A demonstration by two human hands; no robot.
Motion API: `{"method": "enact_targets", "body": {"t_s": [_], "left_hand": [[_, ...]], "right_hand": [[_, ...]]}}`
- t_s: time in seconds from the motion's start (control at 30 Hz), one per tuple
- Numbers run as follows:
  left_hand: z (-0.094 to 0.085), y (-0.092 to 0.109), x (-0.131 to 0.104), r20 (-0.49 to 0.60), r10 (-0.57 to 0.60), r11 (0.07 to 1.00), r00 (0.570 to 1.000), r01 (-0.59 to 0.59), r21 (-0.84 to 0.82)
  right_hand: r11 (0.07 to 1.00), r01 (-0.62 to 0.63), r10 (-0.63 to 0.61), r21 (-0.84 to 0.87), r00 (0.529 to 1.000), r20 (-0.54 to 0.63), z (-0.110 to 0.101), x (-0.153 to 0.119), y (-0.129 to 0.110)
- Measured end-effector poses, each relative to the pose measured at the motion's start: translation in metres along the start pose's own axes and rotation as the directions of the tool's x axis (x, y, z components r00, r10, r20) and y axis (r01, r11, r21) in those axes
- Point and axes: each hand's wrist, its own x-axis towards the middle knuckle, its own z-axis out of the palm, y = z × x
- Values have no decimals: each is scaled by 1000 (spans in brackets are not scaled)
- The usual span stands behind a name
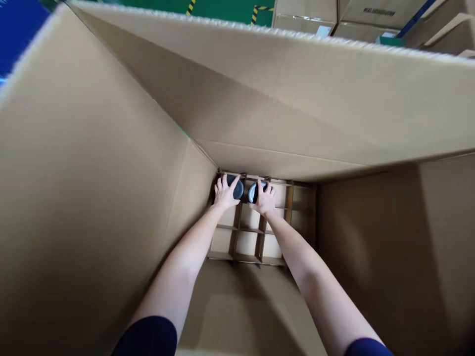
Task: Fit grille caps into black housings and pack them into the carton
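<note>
Both my arms reach deep into a tall cardboard box [111,163], down to a cardboard divider grid [248,229] at its bottom. My left hand [224,193] is closed around a dark round object [236,188] in the far left cell. In the cell beside it, my right hand [264,199] grips a second round object [253,192], dark with a pale, shiny rim. Only the tops of these objects show; fingers and cell walls hide the rest, so I cannot tell their kind.
High box walls surround my arms on every side. Beyond the far wall, closed cartons [361,17] stand on the right, and a green floor [222,11] carries yellow-and-black striped tape [254,16]. Something blue [20,29] shows at the upper left.
</note>
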Motion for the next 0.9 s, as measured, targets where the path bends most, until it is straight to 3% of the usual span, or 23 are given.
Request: {"method": "enact_targets", "body": {"t_s": [0.1,0.23,0.37,0.47,0.57,0.7,0.8,0.9], "left_hand": [[18,-10,14,18,37,999,999,-37,-23],[46,-24,24,49,127,992,991,-126,-26],[73,-35,23,102,48,999,994,-47,-7],[84,-38,22,154,-23,1000,988,26,-17],[79,-33,23,180,-71,997,981,74,-9],[56,-16,16,93,-108,994,990,107,8],[34,3,-9,9,-52,999,999,52,-8],[14,25,-50,-34,88,992,995,-91,-89]], "right_hand": [[999,25,-25,-28,1000,-1,22,23,2],[994,91,-91,-62,996,10,53,31,12],[986,114,-105,-126,992,69,75,27,25],[983,114,-95,-145,987,133,77,27,29],[989,101,-82,-110,983,165,64,28,24],[992,112,-99,-62,977,190,30,5,7],[979,182,-143,-89,932,334,-9,-54,-6],[975,217,-181,-43,896,406,-53,-144,-11]]}}
